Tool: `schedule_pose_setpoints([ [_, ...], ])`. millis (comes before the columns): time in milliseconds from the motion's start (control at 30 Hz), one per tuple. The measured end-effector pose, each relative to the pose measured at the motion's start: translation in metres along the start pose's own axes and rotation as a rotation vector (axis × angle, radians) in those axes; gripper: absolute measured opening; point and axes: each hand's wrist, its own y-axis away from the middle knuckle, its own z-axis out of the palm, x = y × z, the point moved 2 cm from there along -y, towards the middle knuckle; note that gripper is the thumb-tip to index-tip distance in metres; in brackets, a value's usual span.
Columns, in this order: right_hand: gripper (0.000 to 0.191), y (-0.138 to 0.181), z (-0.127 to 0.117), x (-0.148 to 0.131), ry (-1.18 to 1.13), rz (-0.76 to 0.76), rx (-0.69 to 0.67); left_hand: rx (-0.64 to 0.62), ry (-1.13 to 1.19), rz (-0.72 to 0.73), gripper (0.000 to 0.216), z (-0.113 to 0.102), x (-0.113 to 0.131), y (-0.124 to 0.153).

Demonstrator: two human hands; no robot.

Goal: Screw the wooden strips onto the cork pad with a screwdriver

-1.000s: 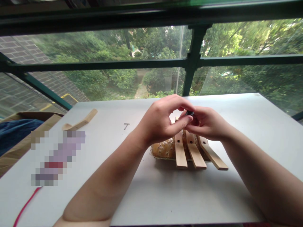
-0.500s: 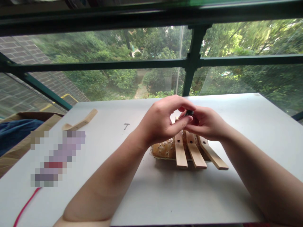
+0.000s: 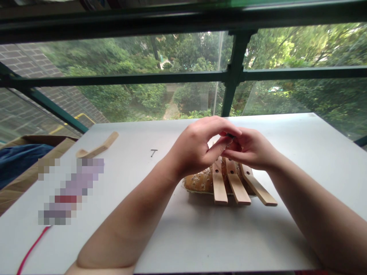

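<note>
My left hand (image 3: 205, 141) and my right hand (image 3: 248, 149) meet above a brown, studded block (image 3: 199, 184) that looks wrapped in clear plastic. Between their fingertips is a small dark piece (image 3: 230, 135), mostly covered, so its kind is unclear. Both hands are closed around it. Under them, three bent pale wooden pieces with dark holes lie across the block: a left one (image 3: 220, 189), a middle one (image 3: 238, 189) and a right one (image 3: 262, 193). Their far ends are hidden by my hands.
On the white table (image 3: 172, 236) lie two small metal pins or screws (image 3: 154, 152) and another curved wooden piece (image 3: 100, 148). A blurred-out purple object (image 3: 77, 187) with a red cord (image 3: 31, 248) is at left. A cardboard box (image 3: 57, 152) with blue cloth stands beside the table.
The fingers of my left hand have shifted slightly over the dark piece, which shows less now. The wooden pieces and the block keep their places.
</note>
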Motion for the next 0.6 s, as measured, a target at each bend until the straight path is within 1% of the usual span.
schedule_pose_setpoints([
  [267,0.038,0.0013,0.0001,-0.001,0.006,-0.027,-0.063,-0.01,0.021,0.015,0.028,0.0009,0.0,-0.0005],
  [600,0.04,0.0002,0.0011,-0.0056,0.091,-0.024,-0.064,-0.018,0.017,0.013,0.029,0.0014,0.0004,-0.0005],
])
